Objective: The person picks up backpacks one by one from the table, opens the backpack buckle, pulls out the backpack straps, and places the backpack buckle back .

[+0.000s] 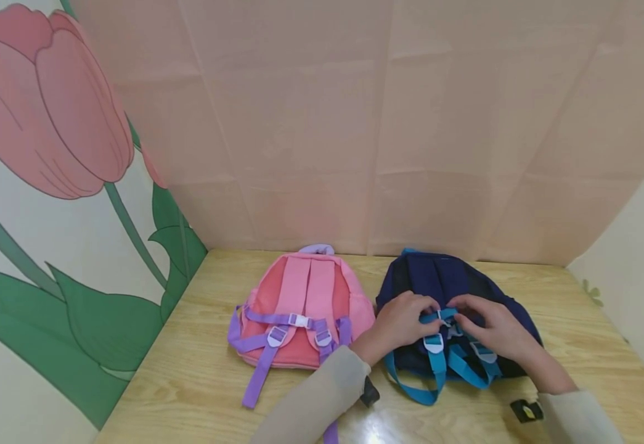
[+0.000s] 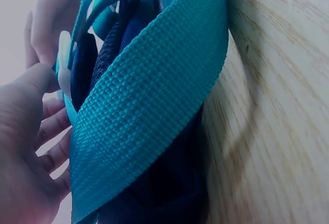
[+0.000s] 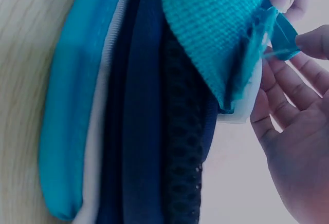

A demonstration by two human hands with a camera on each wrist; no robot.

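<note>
A dark blue backpack (image 1: 444, 271) lies on the table with its straps facing up. Over its middle, both hands hold a thin blue strap with a small pale buckle (image 1: 447, 314). The left hand (image 1: 405, 319) pinches the strap's left part between thumb and fingers, and the right hand (image 1: 493, 327) pinches its right part. In the right wrist view a blue strap end (image 3: 284, 36) is at the thumb of the right hand (image 3: 303, 126). The left wrist view shows the left hand (image 2: 25, 142) beside a wide blue strap (image 2: 149, 90), its thumb near a white buckle part (image 2: 64, 64).
A pink backpack (image 1: 294, 277) with purple straps and a white buckle (image 1: 299, 320) lies left of the blue one on the wooden table (image 1: 188, 370). Blue strap loops hang toward the front. A pinkish cloth (image 1: 377, 123) covers the wall behind.
</note>
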